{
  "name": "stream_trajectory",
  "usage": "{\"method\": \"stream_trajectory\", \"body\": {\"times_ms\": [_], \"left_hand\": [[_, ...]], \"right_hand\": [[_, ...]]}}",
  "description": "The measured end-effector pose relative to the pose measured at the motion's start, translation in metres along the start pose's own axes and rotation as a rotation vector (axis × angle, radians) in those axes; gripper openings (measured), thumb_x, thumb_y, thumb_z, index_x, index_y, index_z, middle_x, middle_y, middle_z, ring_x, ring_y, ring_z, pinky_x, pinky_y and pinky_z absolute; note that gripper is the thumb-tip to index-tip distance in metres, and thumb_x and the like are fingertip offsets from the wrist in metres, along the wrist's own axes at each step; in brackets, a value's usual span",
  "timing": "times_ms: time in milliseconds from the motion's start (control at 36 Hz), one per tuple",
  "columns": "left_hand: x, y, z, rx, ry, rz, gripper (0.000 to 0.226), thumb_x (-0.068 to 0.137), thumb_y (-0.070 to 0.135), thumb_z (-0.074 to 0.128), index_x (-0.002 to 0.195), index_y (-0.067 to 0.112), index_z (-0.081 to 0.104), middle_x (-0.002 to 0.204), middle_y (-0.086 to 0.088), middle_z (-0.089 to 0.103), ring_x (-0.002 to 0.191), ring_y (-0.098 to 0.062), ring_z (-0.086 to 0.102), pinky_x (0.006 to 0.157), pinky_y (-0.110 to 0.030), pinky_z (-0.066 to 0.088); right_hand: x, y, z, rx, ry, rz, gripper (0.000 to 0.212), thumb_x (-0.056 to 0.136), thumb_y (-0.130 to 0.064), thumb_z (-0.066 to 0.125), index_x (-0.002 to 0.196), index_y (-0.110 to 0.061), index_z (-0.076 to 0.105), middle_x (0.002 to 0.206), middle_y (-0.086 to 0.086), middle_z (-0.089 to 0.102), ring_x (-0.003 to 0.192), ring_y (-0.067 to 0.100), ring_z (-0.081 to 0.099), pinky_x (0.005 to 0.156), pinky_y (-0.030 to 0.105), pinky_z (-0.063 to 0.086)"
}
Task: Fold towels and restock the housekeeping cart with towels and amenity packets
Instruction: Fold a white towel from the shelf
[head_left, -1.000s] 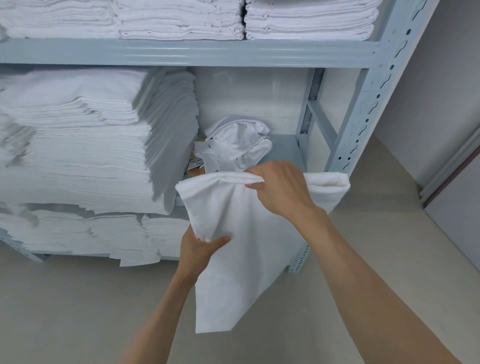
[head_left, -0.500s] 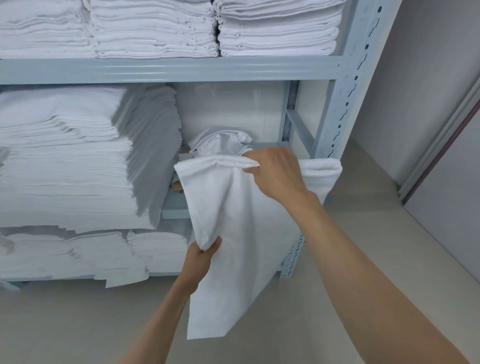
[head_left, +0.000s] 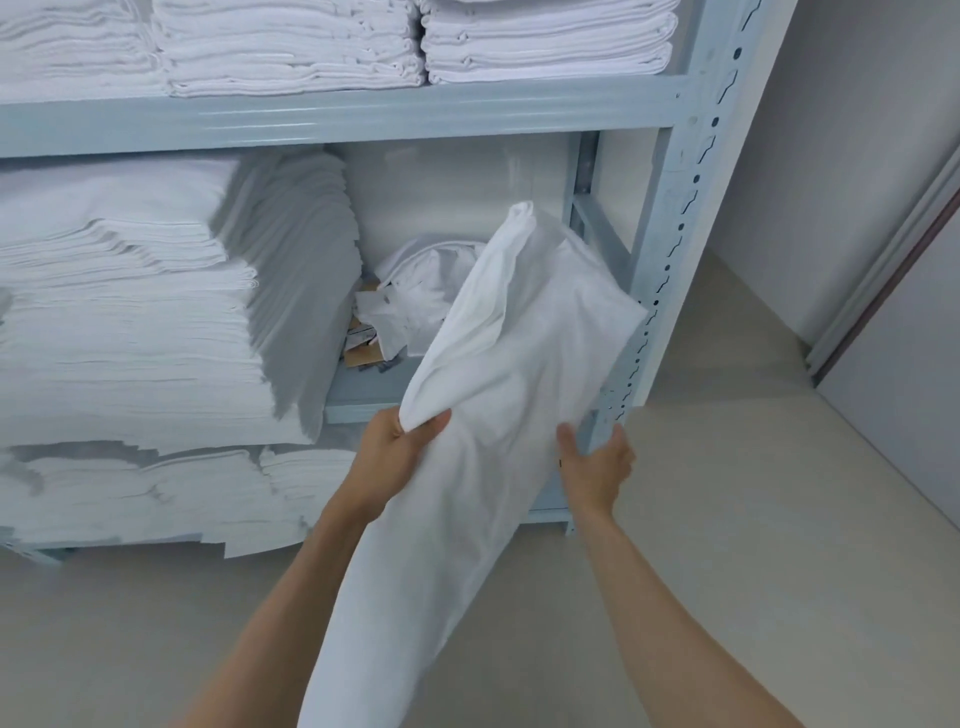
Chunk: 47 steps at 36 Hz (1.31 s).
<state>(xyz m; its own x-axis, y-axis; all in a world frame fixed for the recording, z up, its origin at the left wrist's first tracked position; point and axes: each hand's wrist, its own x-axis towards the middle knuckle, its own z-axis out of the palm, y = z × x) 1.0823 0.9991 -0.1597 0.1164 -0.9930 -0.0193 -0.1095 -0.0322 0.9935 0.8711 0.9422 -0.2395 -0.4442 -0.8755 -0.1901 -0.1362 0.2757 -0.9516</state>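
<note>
While the person stands before the grey metal shelving rack (head_left: 670, 218), a white towel (head_left: 498, 415) hangs in the air in front of its lower right corner, billowed upward so that its top edge rises level with the middle shelf opening. The left hand (head_left: 387, 457) has its grip closed on the towel's left edge, thumb and fingers pinching a fold of cloth. The right hand (head_left: 597, 467) sits against the towel's right side, just in front of the rack's right post; its fingers are partly behind the cloth, so whether that grip is closed on the towel cannot be told.

On the rack's top shelf lie three side-by-side stacks of folded white towels (head_left: 291, 52). On the middle shelf, a tall stack of folded white linen (head_left: 145, 312) fills the left part, and to its right, partly behind the held towel, sits a crumpled white bundle (head_left: 421, 291) with some brown cardboard pieces (head_left: 363, 353) at its foot. Below that shelf, lower stacks of folded white cloth (head_left: 156, 493) rest at the rack's bottom level, close to the pale floor (head_left: 727, 467).
</note>
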Motion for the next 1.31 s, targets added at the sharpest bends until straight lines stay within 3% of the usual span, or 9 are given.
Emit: {"method": "stream_trajectory", "body": {"times_ms": [139,417,528,639,806,944,1056,1167,1306], "left_hand": [[0.002,0.015,-0.007,-0.060,0.015,-0.007,0.037,0.089,0.034,0.072,0.091,-0.003,0.072,0.094,-0.014,0.076,0.083,-0.029,0.071,0.076,-0.041,0.050],[0.001,0.039,-0.034,-0.306,-0.072,-0.010,0.029,0.084,0.027,0.076,0.109,0.012,0.077,0.117,-0.014,0.073,0.106,-0.029,0.071,0.081,-0.034,0.059],[-0.001,0.044,-0.045,-0.397,-0.056,0.007,0.028,0.087,0.021,0.069,0.112,0.009,0.075,0.118,-0.017,0.072,0.106,-0.029,0.071,0.081,-0.036,0.059],[0.002,0.048,-0.063,-0.389,0.075,0.002,0.022,0.088,0.019,0.068,0.104,0.007,0.077,0.108,-0.015,0.075,0.096,-0.027,0.074,0.075,-0.036,0.061],[0.005,0.045,-0.104,-0.213,0.294,-0.037,0.016,0.088,0.014,0.073,0.077,0.003,0.078,0.090,-0.015,0.077,0.078,-0.026,0.076,0.063,-0.033,0.060],[0.012,0.011,-0.110,-0.256,0.400,-0.330,0.029,0.091,0.014,0.070,0.110,-0.007,0.067,0.106,-0.021,0.074,0.082,-0.029,0.074,0.062,-0.037,0.060],[0.011,-0.015,-0.113,-0.421,0.320,-0.553,0.039,0.097,0.020,0.062,0.131,0.001,0.061,0.112,-0.015,0.070,0.088,-0.027,0.069,0.074,-0.041,0.058],[0.000,-0.029,-0.125,-0.721,0.126,-0.370,0.060,0.091,0.043,0.066,0.136,0.004,0.058,0.134,-0.015,0.064,0.118,-0.028,0.065,0.092,-0.042,0.058],[-0.014,-0.052,-0.113,-0.524,-0.077,-0.273,0.064,0.078,0.056,0.076,0.129,0.019,0.068,0.136,-0.011,0.063,0.125,-0.028,0.061,0.092,-0.042,0.057]], "right_hand": [[-0.027,0.082,0.004,0.176,-0.444,0.547,0.079,0.088,-0.067,0.053,0.150,-0.019,0.035,0.152,0.004,0.041,0.132,0.024,0.044,0.105,0.049,0.041],[-0.043,0.075,0.018,0.528,-0.914,0.478,0.086,0.078,-0.082,0.028,0.140,-0.030,0.055,0.142,0.000,0.058,0.133,0.020,0.053,0.115,0.046,0.035],[-0.030,0.057,0.020,0.587,-0.913,0.527,0.083,0.077,-0.084,0.038,0.130,-0.026,0.066,0.138,0.005,0.061,0.127,0.023,0.058,0.097,0.040,0.053],[-0.024,0.050,0.018,0.534,-0.907,0.487,0.070,0.086,-0.067,0.048,0.130,-0.015,0.066,0.133,0.011,0.064,0.123,0.026,0.061,0.099,0.040,0.051],[-0.008,0.005,-0.007,0.414,-0.596,0.177,0.064,0.073,-0.052,0.073,0.097,0.007,0.066,0.096,0.023,0.062,0.087,0.034,0.057,0.070,0.037,0.043],[0.010,-0.037,-0.016,0.418,-0.651,0.134,0.058,0.087,-0.053,0.062,0.112,-0.002,0.069,0.101,0.007,0.075,0.091,0.021,0.073,0.072,0.030,0.056],[0.005,-0.032,-0.027,0.224,-0.891,0.140,0.061,0.081,-0.049,0.065,0.124,-0.005,0.066,0.115,0.009,0.073,0.107,0.024,0.070,0.090,0.037,0.056],[-0.005,-0.023,-0.021,0.347,-0.779,0.186,0.044,0.079,-0.030,0.075,0.112,-0.001,0.069,0.105,0.015,0.075,0.094,0.027,0.074,0.068,0.032,0.059],[-0.004,-0.021,-0.012,0.493,-0.644,0.290,0.030,0.087,-0.028,0.070,0.104,-0.003,0.072,0.106,0.015,0.075,0.094,0.025,0.074,0.069,0.033,0.061]]}}
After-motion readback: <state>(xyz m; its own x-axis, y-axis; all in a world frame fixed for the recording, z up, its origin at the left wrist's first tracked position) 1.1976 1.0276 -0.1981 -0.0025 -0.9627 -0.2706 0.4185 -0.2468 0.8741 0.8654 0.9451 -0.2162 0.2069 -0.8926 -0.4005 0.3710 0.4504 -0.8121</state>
